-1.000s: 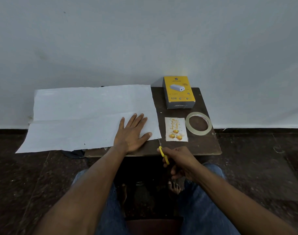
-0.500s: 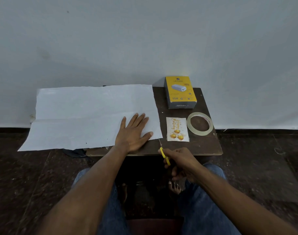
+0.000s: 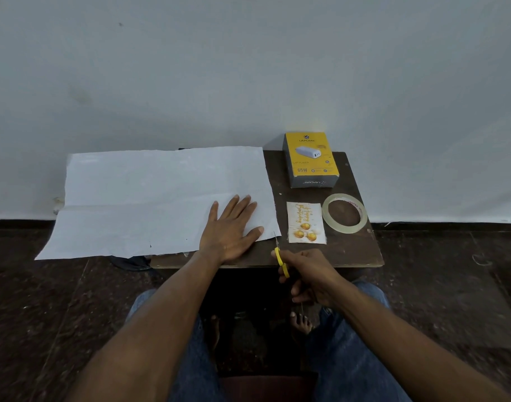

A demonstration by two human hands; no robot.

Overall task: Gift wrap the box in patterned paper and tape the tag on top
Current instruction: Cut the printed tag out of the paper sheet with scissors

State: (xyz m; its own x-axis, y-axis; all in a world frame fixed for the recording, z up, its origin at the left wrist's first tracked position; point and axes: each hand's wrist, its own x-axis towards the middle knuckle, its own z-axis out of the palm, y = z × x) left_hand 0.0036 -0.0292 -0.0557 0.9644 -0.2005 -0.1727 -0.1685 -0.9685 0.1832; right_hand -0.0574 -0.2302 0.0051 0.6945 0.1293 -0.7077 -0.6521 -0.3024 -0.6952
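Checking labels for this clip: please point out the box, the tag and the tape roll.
box (image 3: 311, 154): head view, on its yellow top face.
tag (image 3: 306, 222): head view, middle of the card, just above the yellow ornaments.
tape roll (image 3: 327, 220): head view, on the near-left part of the clear ring.

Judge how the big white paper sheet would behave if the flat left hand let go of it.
The paper sheet looks thin and floppy: its left part overhangs the table unsupported. Probably light, so it may slide off once the left hand lifts. Its crease suggests it folds easily.
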